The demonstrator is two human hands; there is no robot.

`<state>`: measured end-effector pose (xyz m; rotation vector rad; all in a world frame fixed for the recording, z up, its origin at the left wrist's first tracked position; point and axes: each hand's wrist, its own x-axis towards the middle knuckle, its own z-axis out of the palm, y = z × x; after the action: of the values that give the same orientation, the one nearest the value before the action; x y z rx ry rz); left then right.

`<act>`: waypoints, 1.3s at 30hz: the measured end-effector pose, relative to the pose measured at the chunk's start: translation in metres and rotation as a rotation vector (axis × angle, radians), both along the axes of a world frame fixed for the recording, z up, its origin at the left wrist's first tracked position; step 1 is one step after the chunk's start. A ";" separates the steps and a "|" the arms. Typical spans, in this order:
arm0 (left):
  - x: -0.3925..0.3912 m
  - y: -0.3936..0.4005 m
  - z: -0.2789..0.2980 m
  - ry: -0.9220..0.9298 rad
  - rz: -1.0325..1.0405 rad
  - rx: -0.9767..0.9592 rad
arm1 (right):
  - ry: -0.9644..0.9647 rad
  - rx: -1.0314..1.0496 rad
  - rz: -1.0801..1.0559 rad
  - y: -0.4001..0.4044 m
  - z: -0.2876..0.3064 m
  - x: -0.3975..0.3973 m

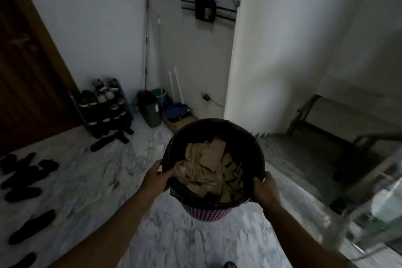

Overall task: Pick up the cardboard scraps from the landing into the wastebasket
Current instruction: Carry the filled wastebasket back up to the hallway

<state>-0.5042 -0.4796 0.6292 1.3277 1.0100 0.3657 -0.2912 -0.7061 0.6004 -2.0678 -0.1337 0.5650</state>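
Note:
A round wastebasket point(248, 137) with a black liner and a pink patterned wall is held up in front of me above the marble landing floor. Brown cardboard scraps point(208, 165) fill its inside. My left hand point(155, 177) grips the rim on the near left, thumb inside the liner. My right hand point(266, 189) grips the rim on the near right. Both forearms reach in from the bottom of the view.
A shoe rack point(104, 106) stands by the wooden door point(28, 67) at the left, with dark slippers point(32, 191) scattered on the floor. A grey bin point(150, 109), mops and a flat cardboard piece point(180, 123) sit in the far corner. Stairs point(315, 159) descend at the right.

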 end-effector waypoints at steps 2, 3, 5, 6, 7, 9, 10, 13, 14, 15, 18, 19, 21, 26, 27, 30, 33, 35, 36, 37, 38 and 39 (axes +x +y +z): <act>0.021 0.034 -0.011 0.022 0.049 0.013 | 0.006 0.019 0.058 0.045 -0.008 0.029; 0.026 0.044 -0.014 0.029 0.069 0.004 | -0.009 0.021 0.080 0.058 -0.010 0.037; 0.053 0.074 -0.022 0.036 0.145 -0.014 | -0.001 0.009 0.129 0.097 -0.022 0.073; 0.067 0.089 -0.024 0.047 0.165 -0.019 | 0.003 -0.003 0.154 0.114 -0.025 0.088; 0.079 0.099 -0.024 0.051 0.183 -0.024 | 0.001 0.001 0.171 0.128 -0.027 0.101; 0.105 0.122 -0.024 0.068 0.205 -0.022 | 0.003 0.004 0.191 0.156 -0.030 0.130; 0.121 0.135 -0.025 0.076 0.211 -0.013 | 0.003 -0.004 0.190 0.171 -0.030 0.146; 0.154 0.162 -0.027 0.089 0.237 -0.027 | 0.004 -0.026 0.189 0.204 -0.035 0.179; 0.164 0.172 -0.031 0.099 0.237 -0.025 | 0.008 -0.033 0.197 0.214 -0.036 0.189; 0.173 0.181 -0.033 0.107 0.236 -0.028 | 0.004 -0.042 0.203 0.223 -0.039 0.199; 0.202 0.219 -0.051 0.126 0.215 -0.053 | 0.019 -0.048 0.196 0.259 -0.050 0.232; 0.211 0.228 -0.055 0.125 0.218 -0.074 | 0.027 -0.054 0.193 0.269 -0.053 0.240; 0.229 0.248 -0.064 0.113 0.223 -0.106 | 0.042 -0.068 0.182 0.290 -0.062 0.256; 0.282 0.311 -0.106 0.109 0.188 -0.189 | 0.043 -0.090 0.132 0.342 -0.104 0.298; 0.289 0.319 -0.116 0.106 0.185 -0.190 | 0.040 -0.092 0.126 0.349 -0.115 0.304; 0.322 0.356 -0.158 0.110 0.158 -0.178 | 0.079 -0.096 0.088 0.380 -0.158 0.329; 0.353 0.386 -0.209 0.134 0.153 -0.155 | 0.134 -0.113 0.061 0.405 -0.206 0.354; 0.375 0.405 -0.251 0.150 0.145 -0.145 | 0.134 -0.120 0.063 0.421 -0.250 0.374; 0.385 0.414 -0.275 0.153 0.141 -0.145 | 0.139 -0.119 0.065 0.429 -0.273 0.384; 0.399 0.425 -0.309 0.144 0.151 -0.139 | 0.138 -0.117 0.071 0.439 -0.304 0.397; 0.411 0.434 -0.338 0.140 0.151 -0.130 | 0.127 -0.108 0.083 0.448 -0.333 0.409; 0.423 0.443 -0.367 0.135 0.156 -0.131 | 0.127 -0.116 0.087 0.458 -0.359 0.421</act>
<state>-0.0813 -0.0367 0.2623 1.1710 1.2345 0.3246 0.1294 -0.2484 0.2415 -2.1390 -0.1197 0.7722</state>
